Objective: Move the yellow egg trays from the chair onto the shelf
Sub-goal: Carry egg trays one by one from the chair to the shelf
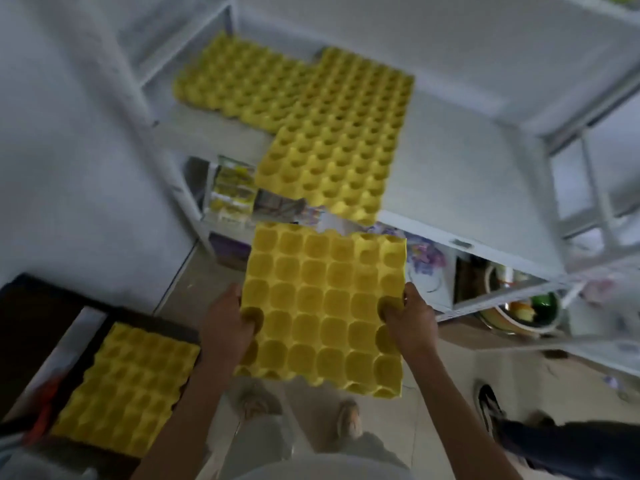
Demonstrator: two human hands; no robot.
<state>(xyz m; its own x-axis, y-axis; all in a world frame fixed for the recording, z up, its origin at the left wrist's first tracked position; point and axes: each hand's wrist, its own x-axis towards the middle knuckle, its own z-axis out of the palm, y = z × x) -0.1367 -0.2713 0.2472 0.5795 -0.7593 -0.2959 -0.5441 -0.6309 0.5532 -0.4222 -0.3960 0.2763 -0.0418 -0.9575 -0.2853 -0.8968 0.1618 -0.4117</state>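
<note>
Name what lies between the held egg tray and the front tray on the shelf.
In the head view, the held tray and the front shelf tray are separated by the shelf's front edge, with blurred packages on the lower level showing through.

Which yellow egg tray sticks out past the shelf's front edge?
The front shelf tray, overhanging the shelf; the back-left tray lies fully on it, another is in both hands.
</note>
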